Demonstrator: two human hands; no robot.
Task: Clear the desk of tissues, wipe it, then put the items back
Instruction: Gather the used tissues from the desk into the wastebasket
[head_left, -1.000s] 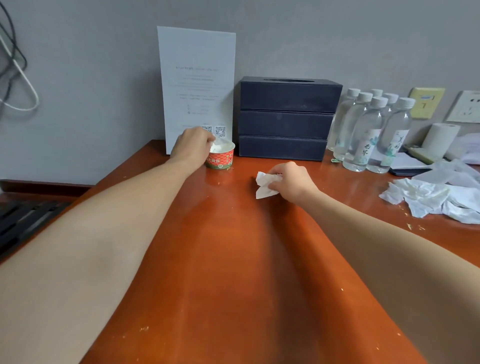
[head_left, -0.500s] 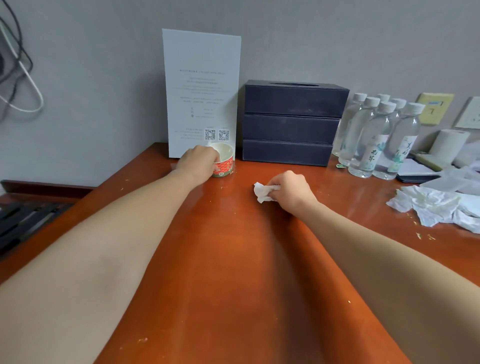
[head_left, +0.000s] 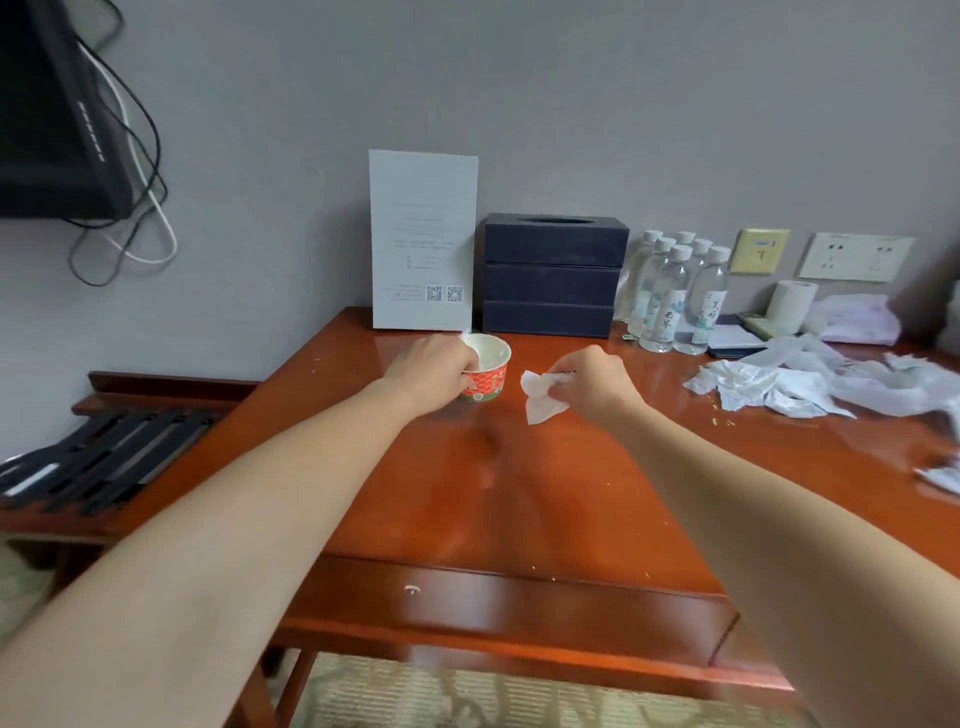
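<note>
left hand (head_left: 434, 364) grips the cup (head_left: 485, 375) at its rim, fingers curled round it, on the desk (head_left: 519, 493). right hand (head_left: 589, 382) pinches a tissue (head_left: 540, 396) just right of the cup.

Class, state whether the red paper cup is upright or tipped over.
Upright: the red paper cup shows its open rim on top; the left hand grips its side.

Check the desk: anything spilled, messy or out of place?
Yes. Crumpled tissues lie heaped on the desk's right side near the water bottles, and pale crumbs speckle the wood beside them. The left hand grips a paper cup; the right hand pinches one tissue.
</note>
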